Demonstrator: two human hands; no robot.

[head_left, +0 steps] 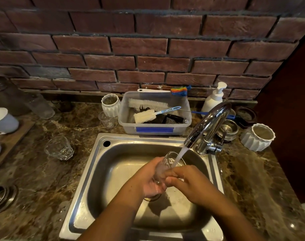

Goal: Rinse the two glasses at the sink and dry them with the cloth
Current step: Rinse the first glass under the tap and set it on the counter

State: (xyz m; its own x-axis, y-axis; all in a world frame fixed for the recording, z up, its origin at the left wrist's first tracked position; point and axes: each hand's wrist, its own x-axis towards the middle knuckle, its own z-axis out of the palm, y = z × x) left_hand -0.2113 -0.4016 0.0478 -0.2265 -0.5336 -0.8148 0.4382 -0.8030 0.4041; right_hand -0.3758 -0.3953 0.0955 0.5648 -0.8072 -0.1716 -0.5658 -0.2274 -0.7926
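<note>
Sink [103, 171], lower centre; tap [209, 122] running. Left hand [150, 181] clamped round glass [165, 164] under stream; right hand [188, 183] fingers curled on its side. Risk: wet glass slips, strikes steel. Count: glasses two, second [59, 148] at left on counter. Cloth not seen.
</note>
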